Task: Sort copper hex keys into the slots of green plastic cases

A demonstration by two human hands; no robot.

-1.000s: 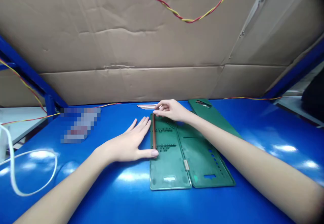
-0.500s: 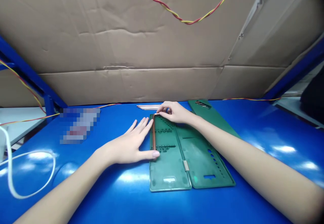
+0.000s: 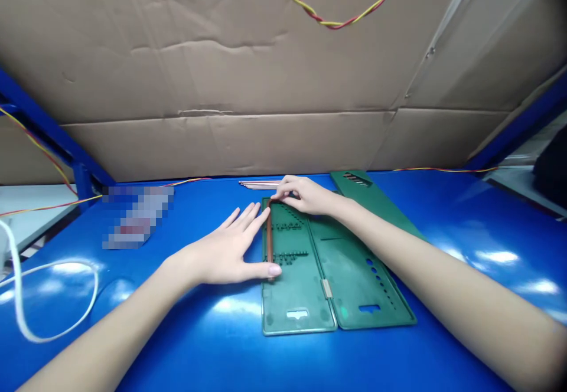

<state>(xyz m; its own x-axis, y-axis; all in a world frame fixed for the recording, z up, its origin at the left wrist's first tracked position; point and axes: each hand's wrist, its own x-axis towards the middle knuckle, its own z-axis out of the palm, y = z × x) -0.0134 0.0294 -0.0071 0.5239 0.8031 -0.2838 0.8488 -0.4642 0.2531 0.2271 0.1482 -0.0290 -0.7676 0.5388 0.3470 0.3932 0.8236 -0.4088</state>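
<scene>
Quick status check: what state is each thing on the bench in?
Green case: open, lying flat.
Copper rod: lying along the case's left edge.
Left hand: open and flat, thumb on the rod's near end.
Right hand: fingertips pinching the rod's far end.
Spare rods: lying in a bunch behind the case.
Second green panel: flat, behind the right arm.
White cable: looped loose at the left.
</scene>
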